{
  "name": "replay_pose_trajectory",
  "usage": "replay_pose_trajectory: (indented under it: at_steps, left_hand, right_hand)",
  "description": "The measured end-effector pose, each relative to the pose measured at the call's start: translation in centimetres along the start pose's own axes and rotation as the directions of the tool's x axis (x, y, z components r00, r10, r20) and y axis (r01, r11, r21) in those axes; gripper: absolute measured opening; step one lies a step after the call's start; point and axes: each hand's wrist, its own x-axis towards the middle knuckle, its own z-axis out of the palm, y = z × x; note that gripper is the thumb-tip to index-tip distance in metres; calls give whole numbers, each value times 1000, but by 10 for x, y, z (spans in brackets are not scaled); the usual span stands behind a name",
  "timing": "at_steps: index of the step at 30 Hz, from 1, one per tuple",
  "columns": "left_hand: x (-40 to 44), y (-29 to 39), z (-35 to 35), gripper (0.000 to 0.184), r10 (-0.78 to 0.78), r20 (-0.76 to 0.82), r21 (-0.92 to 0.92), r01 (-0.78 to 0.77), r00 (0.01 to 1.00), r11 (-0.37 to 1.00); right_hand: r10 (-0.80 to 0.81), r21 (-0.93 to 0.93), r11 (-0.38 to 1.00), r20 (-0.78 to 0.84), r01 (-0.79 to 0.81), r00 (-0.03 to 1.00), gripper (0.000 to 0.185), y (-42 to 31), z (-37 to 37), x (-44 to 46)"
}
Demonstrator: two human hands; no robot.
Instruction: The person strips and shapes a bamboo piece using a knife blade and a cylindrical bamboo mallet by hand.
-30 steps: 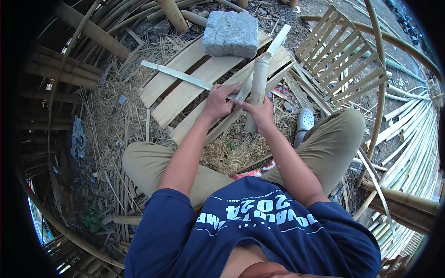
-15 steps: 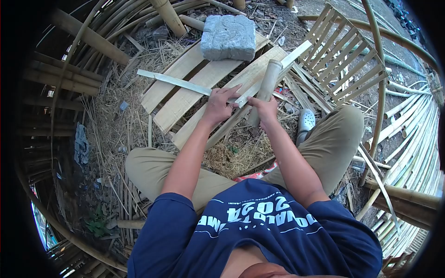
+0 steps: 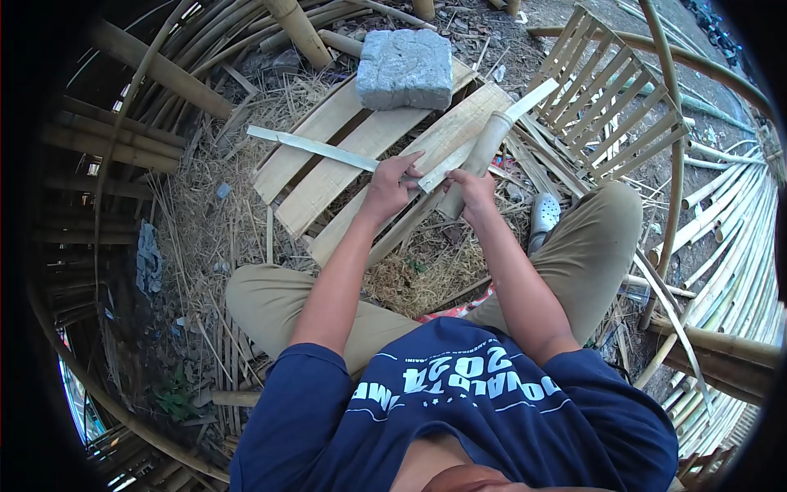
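Note:
My left hand (image 3: 388, 190) is closed around the near end of a thin bamboo strip (image 3: 316, 148), which extends to the left above the slatted wooden platform. Close beside it, my right hand (image 3: 471, 194) grips a thick bamboo tube (image 3: 489, 146) that slants up to the right. A second pale strip (image 3: 533, 100) runs behind the tube, and its near end lies by my right thumb, between both hands. The fingertips of my left hand are close to that end; whether they touch it I cannot tell.
A grey stone block (image 3: 405, 70) rests on the far side of the wooden platform (image 3: 344, 168). A slatted bamboo frame (image 3: 611, 98) stands at the upper right. Bamboo poles (image 3: 725, 246) are stacked along the right. Straw and shavings (image 3: 422, 275) cover the ground before me.
The bamboo tube and the second strip have tilted slightly to the right at their far ends. Both hands keep nearly the same place and hold.

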Motion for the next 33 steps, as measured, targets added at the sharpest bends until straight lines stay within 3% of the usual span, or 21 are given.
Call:
replay_pose_trajectory:
  at_steps: [9,15,21,24,30,33]
  left_hand:
    - [2,-7,3,68,39,-14,-37,-40,999,999]
    - [3,-9,2,44,206,-56,-4,-206,977,978]
    - [1,-13,9,28,68,-48,-13,-69,997,998]
    - [1,-13,6,30,-18,35,-26,19,999,999]
    - [3,-12,6,25,20,20,-48,-19,1000,999]
    - [3,-10,7,25,-11,15,-78,12,1000,997]
  right_hand:
    - [56,171,983,90,-71,994,35,-8,-8,-4]
    - [64,93,993,41,-67,997,38,-7,-9,0]
    - [6,38,999,54,-9,998,50,-6,-6,-3]
    - [5,15,1000,55,-6,998,50,-3,-7,0]
    - [17,-25,1000,46,-16,999,52,-5,-5,-3]
    - [-109,-15,994,21,109,994,40,-9,1,-11]
